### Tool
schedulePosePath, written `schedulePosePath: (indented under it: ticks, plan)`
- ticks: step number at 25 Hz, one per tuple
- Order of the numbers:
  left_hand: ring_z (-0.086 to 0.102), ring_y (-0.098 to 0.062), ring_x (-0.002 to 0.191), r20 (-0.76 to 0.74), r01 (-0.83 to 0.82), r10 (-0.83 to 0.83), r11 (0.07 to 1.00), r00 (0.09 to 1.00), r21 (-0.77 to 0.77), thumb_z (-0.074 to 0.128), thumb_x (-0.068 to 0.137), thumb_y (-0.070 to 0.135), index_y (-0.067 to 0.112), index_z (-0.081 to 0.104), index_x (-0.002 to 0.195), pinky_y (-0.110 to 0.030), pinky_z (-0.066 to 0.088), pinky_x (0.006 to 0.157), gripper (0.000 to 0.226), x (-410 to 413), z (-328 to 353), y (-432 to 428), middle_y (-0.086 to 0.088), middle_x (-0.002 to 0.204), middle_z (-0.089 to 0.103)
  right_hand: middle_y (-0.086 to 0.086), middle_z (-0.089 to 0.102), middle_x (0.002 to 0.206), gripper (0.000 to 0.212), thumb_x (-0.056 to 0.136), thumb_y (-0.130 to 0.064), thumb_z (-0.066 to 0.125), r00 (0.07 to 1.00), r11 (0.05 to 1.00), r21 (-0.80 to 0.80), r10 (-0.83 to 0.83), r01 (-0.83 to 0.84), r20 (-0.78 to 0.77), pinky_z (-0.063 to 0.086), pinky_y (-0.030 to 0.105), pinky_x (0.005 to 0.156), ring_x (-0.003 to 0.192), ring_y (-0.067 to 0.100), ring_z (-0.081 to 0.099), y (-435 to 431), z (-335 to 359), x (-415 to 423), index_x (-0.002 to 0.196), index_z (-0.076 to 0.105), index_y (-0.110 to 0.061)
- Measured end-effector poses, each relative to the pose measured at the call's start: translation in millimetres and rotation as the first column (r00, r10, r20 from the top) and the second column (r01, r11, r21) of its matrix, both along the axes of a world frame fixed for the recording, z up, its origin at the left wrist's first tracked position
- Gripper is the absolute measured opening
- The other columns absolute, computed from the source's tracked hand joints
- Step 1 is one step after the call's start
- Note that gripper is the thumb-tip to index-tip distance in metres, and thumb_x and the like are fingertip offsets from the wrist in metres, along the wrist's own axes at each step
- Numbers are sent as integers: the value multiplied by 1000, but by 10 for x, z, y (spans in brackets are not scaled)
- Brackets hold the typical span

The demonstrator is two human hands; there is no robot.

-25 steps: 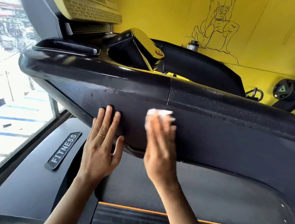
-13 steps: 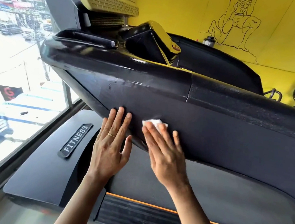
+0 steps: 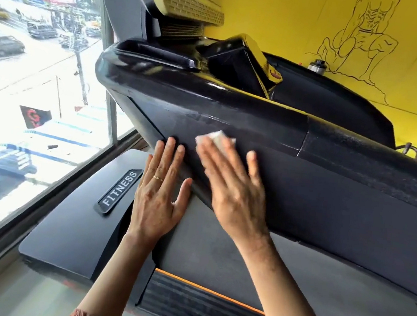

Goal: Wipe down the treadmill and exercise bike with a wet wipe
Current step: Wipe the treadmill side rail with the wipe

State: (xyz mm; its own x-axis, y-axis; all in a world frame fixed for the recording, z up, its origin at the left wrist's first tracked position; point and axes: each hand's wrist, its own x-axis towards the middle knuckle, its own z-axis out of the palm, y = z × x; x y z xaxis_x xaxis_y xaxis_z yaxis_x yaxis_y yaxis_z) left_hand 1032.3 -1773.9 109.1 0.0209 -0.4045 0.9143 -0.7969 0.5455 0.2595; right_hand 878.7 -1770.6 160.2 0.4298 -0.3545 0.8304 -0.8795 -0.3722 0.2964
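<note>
Wipe (image 3: 216, 139) sits at frame centre, pressed flat on the treadmill side panel (image 3: 327, 197) under the right hand (image 3: 235, 187), whose fingers are straight and spread, not curled round it. In the last second it closed in on the left hand (image 3: 158, 199) and rose toward the glossy rail (image 3: 208, 106). The left hand is unmoved and flat, fingers straight, holding nothing. Judgement: mid-stroke, the panel's right stretch still to do; exercise bike not in view.

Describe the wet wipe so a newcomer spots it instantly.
Find the big black treadmill panel slanting across the middle. On it, beside the left hand, the wet wipe pokes out from under the fingertips of the right hand. It is the only white, crumpled thing on that dark surface.
</note>
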Motion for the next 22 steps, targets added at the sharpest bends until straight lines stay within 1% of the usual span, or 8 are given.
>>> schedulePosePath:
  ticks: [3, 4, 7, 10, 13, 17, 19, 22]
  plan:
    - [21, -34, 143, -26, -21, 21, 1000, 999, 8, 51, 95, 19, -3, 34, 140, -36, 13, 119, 53, 87, 54, -12, -19, 149, 28, -5, 25, 153, 51, 98, -8, 43, 983, 998, -35, -51, 58, 174, 5, 37, 118, 146, 13, 12, 32, -133, -116, 147, 32, -17]
    - [21, -34, 143, -15, -17, 17, 1000, 1000, 9, 51, 95, 19, -2, 33, 141, -36, 14, 119, 54, 89, 49, -7, -19, 150, 28, -3, 25, 153, 51, 98, -5, 39, 983, 999, -31, -36, 43, 182, 5, 37, 118, 147, 15, 10, 66, -236, -99, 148, 31, -15]
    - [21, -32, 143, 4, 22, -22, 1000, 1000, 8, 50, 95, 19, -1, 30, 142, -40, 17, 119, 54, 66, 32, -17, -18, 150, 27, -4, 27, 153, 44, 103, -11, 24, 999, 1000, 7, 19, -20, 42, 9, 36, 118, 146, 15, 16, 30, -173, 106, 146, 36, -15]
    - [21, -32, 143, -10, 38, -38, 999, 999, -8, 50, 95, 18, -1, 31, 141, -42, 17, 118, 53, 20, 95, -46, -21, 149, 29, -8, 26, 152, 44, 102, -13, 29, 1000, 998, -56, -1, 2, 7, 8, 36, 117, 143, 12, 23, -35, 208, 208, 145, 37, -17]
    - [20, -29, 144, 3, 39, -39, 999, 999, -20, 51, 94, 17, 1, 33, 141, -39, 14, 119, 53, -36, 180, -38, -19, 149, 31, -7, 27, 150, 46, 103, -9, 24, 992, 986, -133, -84, 97, 99, 7, 37, 118, 142, 14, 24, -19, 160, -88, 146, 36, -19]
    - [20, -29, 144, 59, 90, -88, 996, 994, -27, 53, 93, 14, 2, 34, 141, -40, 17, 118, 53, -151, 226, 10, -19, 149, 31, 1, 32, 149, 46, 98, -8, 40, 921, 961, -126, -193, 248, 338, 7, 45, 117, 144, 24, 21, 151, 56, -520, 144, 38, -10]
    - [16, -26, 145, 77, 118, -114, 992, 991, -53, 52, 94, 14, 2, 34, 141, -40, 16, 118, 52, -266, 285, 14, -18, 149, 31, 5, 30, 149, 44, 100, -15, 39, 913, 985, -84, -109, 154, 393, 7, 44, 118, 144, 25, 18, 177, 158, -407, 143, 35, -5]
    - [13, -22, 146, 89, 169, -161, 981, 983, -99, 50, 94, 16, 3, 32, 141, -39, 13, 119, 52, -462, 440, -42, -15, 149, 28, 4, 28, 151, 46, 99, -13, 40, 976, 999, -30, 43, -38, 214, 9, 39, 119, 144, 21, 18, 151, 338, -218, 144, 32, -7]
